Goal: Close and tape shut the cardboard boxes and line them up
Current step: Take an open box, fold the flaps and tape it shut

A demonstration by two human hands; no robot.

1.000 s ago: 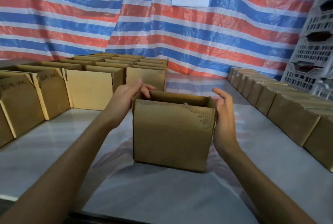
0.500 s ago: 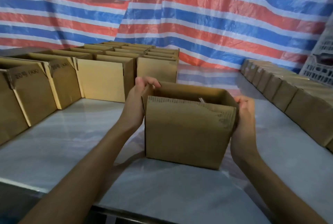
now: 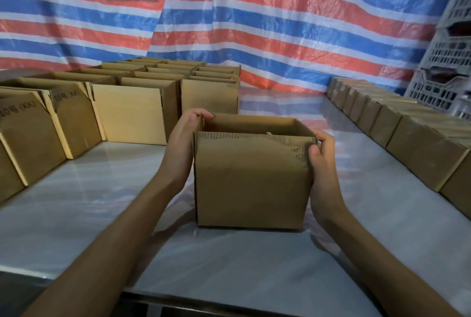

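R hand (image 3: 322, 161) closed onto box (image 3: 251, 179) since 1s ago; L hand (image 3: 183, 138) grips too, fingers (image 3: 201, 114) over rim. Nxt: close top.

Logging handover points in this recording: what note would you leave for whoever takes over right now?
The left grip holds the open box at its far left top corner; the right grip holds its right top corner.
The box stands on the table, top open, no tape visible on it.
Done: a row of closed boxes lined up along the right edge.
Left: close and tape this box, line it up, then do the open boxes at left.
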